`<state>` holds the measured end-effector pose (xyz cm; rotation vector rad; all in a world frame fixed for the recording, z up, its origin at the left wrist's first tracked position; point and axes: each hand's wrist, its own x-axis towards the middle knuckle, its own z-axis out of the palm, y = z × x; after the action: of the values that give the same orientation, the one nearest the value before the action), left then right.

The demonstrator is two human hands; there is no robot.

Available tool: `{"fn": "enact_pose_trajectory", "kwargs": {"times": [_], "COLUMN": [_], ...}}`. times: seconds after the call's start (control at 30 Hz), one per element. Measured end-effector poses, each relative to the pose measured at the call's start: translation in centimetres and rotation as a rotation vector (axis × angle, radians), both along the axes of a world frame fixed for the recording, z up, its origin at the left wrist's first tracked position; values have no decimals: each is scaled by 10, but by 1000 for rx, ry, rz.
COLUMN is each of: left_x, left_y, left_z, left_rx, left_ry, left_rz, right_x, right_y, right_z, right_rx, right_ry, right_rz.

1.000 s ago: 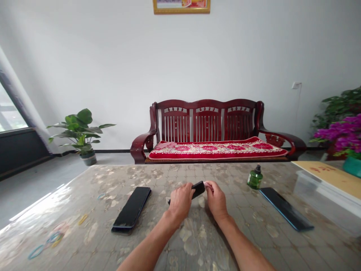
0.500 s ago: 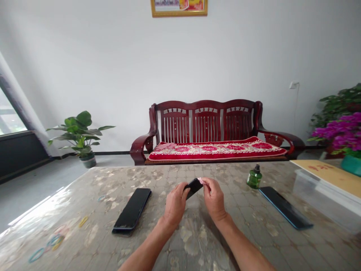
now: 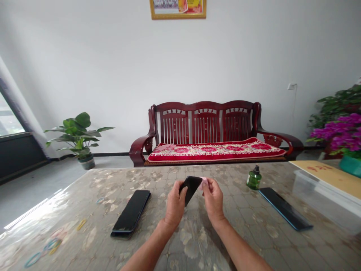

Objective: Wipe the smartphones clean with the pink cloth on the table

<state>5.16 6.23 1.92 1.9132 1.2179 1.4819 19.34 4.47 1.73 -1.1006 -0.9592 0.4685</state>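
Black phone (image 3: 190,187), glossy, tilted; closed grip of left hand (image 3: 175,205), perhaps right hand (image 3: 213,199) too

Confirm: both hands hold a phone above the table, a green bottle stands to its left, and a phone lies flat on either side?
No: the head view shows the green bottle right of the held phone. The left hand and right hand hold it; a left phone and a right phone lie flat.
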Motion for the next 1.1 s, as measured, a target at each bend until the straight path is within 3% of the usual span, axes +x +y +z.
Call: {"fn": "enact_pose_trajectory", "kwargs": {"times": [0.17,0.37,0.57,0.67,0.77,0.87,1.1], "left_x": [-3,-13,-14,-11,-10,-13,-31], "left_y": [6,11,7,2,-4,-8,-13], "left_z": [17,54,87,94,88,70,34], "left_rx": [1,-31,151,189,194,195,125], "left_ry": [43,436,888,994,945,814,631], "left_rz": [-83,-109,-117,-119,-78,-34,141], "right_x": [-3,-5,-7,-6,-4,1,19], "right_y": [-4,-3,-5,-9,-11,-10,-3], "right_z": [7,9,11,14,17,14,-17], "right_rx": [8,10,70,101,145,176,88], "right_ry": [-1,-1,-93,-189,-297,-416,-637], "right_rz": [3,22,42,43,11,9,8]}}
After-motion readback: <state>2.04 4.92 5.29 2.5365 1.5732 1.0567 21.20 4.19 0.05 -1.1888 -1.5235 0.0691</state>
